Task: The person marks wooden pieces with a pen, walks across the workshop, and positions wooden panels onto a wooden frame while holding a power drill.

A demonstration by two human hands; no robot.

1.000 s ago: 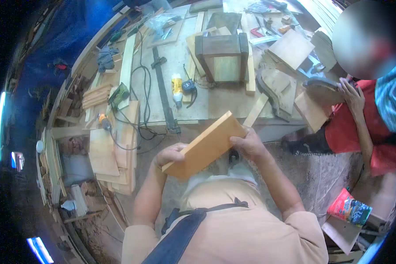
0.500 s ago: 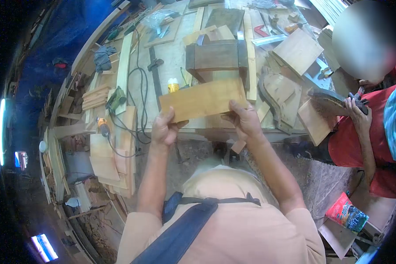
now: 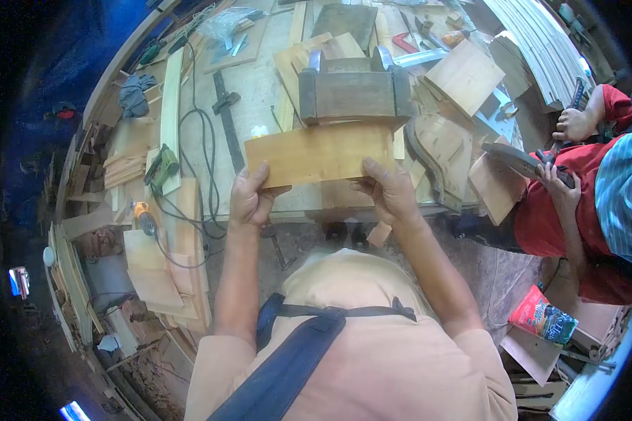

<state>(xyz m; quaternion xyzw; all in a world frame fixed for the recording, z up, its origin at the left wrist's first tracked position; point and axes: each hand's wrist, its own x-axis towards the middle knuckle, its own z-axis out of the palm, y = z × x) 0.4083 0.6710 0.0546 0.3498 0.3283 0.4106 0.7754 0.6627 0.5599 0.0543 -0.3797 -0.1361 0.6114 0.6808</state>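
A flat, rectangular wooden board (image 3: 319, 154) is held up by both ends over the front of the workbench (image 3: 288, 205). My left hand (image 3: 253, 193) pinches its lower left corner, thumb on the near face. At the lower right corner my right hand (image 3: 387, 189) grips it the same way, fingers behind. Just beyond the board stands a dark wooden box-like piece (image 3: 352, 95) with thick end posts; the board's upper edge overlaps its base in this view. A bottle with a white cap (image 3: 259, 131) is mostly hidden behind the board's upper left edge.
A co-worker in red (image 3: 548, 217) stands at the right, hands on a dark curved piece (image 3: 516, 160). Curved wooden parts (image 3: 439, 154) lie right of the box. Leftward are a black cable (image 3: 207, 133), a green power tool (image 3: 163, 165), an orange one (image 3: 144, 217) and stacked boards (image 3: 154, 274).
The view has shifted a little. The board now sits more level and closer to the dark box piece, hiding more of the bottle. The co-worker's other hand has come into view on a tool handle.
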